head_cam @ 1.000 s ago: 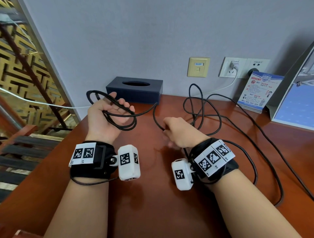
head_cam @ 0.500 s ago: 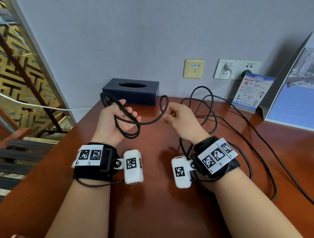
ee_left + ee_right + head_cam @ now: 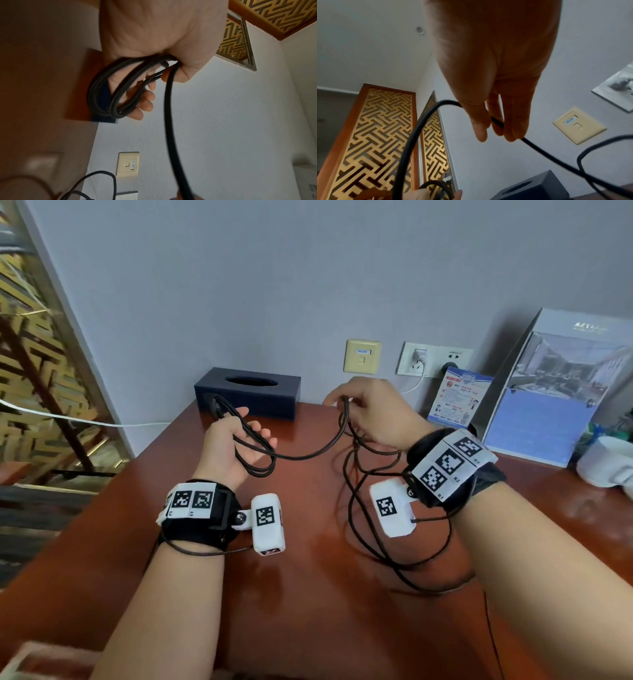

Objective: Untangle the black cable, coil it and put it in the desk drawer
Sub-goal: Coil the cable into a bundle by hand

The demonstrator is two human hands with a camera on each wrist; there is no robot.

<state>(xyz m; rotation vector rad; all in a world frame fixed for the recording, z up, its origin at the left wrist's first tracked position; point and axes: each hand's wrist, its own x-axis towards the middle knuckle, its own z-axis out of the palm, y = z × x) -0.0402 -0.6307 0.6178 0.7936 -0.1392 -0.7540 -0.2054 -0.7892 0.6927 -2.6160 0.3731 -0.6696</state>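
Note:
My left hand (image 3: pixel 236 446) is raised palm-up over the desk and holds several coiled loops of the black cable (image 3: pixel 255 450); in the left wrist view the thumb pins the coil (image 3: pixel 120 86) against the fingers (image 3: pixel 144 102). One strand (image 3: pixel 308 451) sags across to my right hand (image 3: pixel 370 412), lifted near the wall, which pinches the cable (image 3: pixel 496 121) between thumb and fingertips (image 3: pixel 510 134). The loose remainder (image 3: pixel 383 529) hangs under my right wrist and lies in tangled loops on the red-brown desk (image 3: pixel 308 594). No drawer is in view.
A dark blue tissue box (image 3: pixel 248 392) stands at the back by the wall. A wall socket with a white plug (image 3: pixel 419 359), a leaflet (image 3: pixel 459 400) and a standing folder (image 3: pixel 555 395) are at the back right. A white object (image 3: pixel 606 463) sits far right.
My right hand rose from the desk and moved right toward the wall, drawing a length of cable out. The left hand stayed up, still holding the coil. The view shifted right.

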